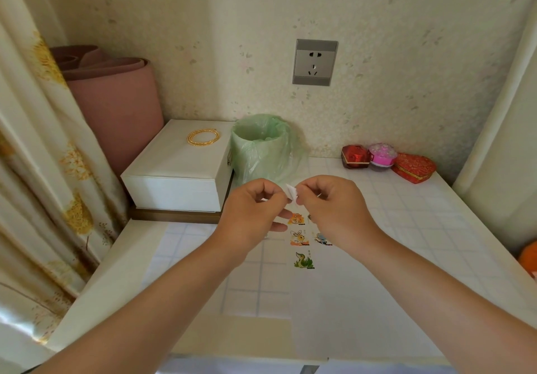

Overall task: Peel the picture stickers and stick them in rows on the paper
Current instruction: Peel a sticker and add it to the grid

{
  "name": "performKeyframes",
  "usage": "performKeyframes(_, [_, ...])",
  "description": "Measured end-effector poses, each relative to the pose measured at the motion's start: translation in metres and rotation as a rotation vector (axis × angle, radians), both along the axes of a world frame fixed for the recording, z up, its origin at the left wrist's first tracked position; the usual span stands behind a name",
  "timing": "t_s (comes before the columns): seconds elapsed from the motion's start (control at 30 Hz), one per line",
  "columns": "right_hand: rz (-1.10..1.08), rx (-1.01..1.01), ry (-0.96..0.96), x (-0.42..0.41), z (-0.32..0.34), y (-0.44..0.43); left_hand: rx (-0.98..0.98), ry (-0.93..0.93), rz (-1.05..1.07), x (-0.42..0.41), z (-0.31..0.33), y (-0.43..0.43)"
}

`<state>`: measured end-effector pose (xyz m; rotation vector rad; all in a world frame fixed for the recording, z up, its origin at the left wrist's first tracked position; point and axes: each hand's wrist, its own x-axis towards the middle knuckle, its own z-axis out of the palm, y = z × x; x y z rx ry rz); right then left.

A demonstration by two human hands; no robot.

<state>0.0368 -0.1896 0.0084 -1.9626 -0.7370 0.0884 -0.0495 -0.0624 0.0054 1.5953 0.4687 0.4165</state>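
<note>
With at least four picture stickers (299,238) stuck near the paper's (348,301) 12 o'clock end, the left hand (255,208) and right hand (331,208) pinch a small white sticker piece (291,192) between curled fingertips just above them, and most rows toward 6 o'clock seem unfilled.

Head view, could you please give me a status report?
Left hand, right hand pinching white sticker piece. Several stickers on paper. Nothing blocking.

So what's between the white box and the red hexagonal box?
A green-bagged bin, next to the white box, in the head view.
</note>
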Motion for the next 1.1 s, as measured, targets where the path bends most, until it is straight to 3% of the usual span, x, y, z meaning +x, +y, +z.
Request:
performKeyframes(0.23, [0.055, 0.035, 0.059, -0.001, 0.002, 0.001, 0.025, -0.004, -0.053, 0.000, -0.002, 0.004])
performKeyframes(0.43, [0.004, 0.055, 0.072, 0.005, 0.002, 0.004, 0.085, 0.057, 0.036, 0.000, -0.001, 0.013])
performKeyframes(0.67, [-0.045, 0.124, 0.013, 0.009, 0.009, 0.019, 0.322, 0.232, 0.123, -0.007, 0.008, 0.045])
performKeyframes(0.9, [-0.116, 0.141, -0.164, 0.021, 0.027, 0.052, 0.267, 0.204, 0.195, -0.021, 0.021, 0.080])
performKeyframes(1.1, [-0.197, -0.122, -0.385, 0.071, 0.043, 0.118, 0.084, 0.187, 0.177, -0.025, 0.025, 0.098])
